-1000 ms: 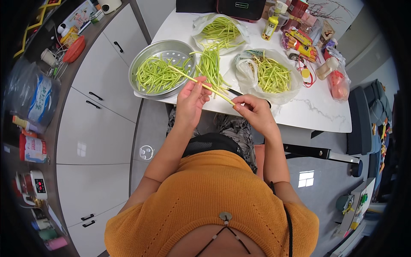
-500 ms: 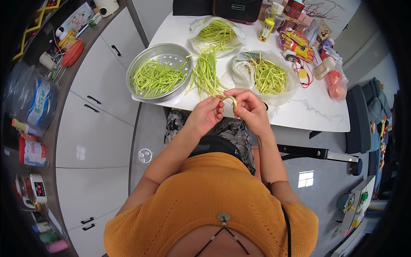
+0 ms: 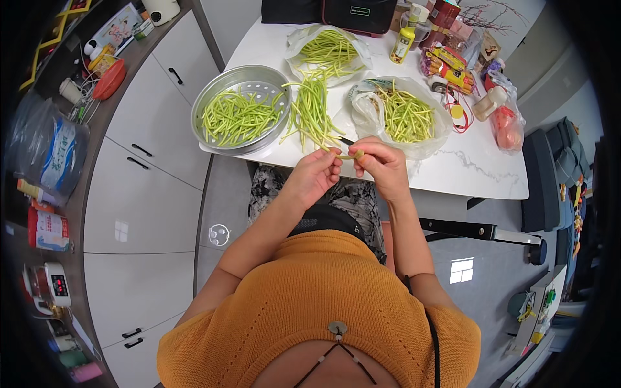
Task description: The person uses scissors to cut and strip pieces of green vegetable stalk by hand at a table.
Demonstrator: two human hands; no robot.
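Observation:
My left hand (image 3: 315, 174) pinches one end of a garlic scape (image 3: 345, 156), a thin pale green stalk. My right hand (image 3: 385, 167) grips its other end, fingers closed, so the short span between them lies nearly straight above the table's near edge. Just beyond, a loose bunch of long scapes (image 3: 310, 113) rests on the tabletop. Left of that, a round metal pan with a holed base (image 3: 253, 89) holds short cut pieces (image 3: 236, 116). A white plastic bag (image 3: 435, 139) beside my right hand contains yellowish-green stalk pieces (image 3: 406, 116). Another open bag (image 3: 297, 40) farther back holds long scapes.
A narrow dark item (image 3: 346, 140) shows on the table behind my right hand. At the back right stand a yellow bottle (image 3: 402, 44), snack packs (image 3: 451, 68) and a clear jar (image 3: 490, 103). White cabinets (image 3: 145, 174) run along the left.
The garlic scape was bent in an arch and is now nearly straight. My right hand has shifted slightly, and the narrow dark item now shows beyond its fingers.

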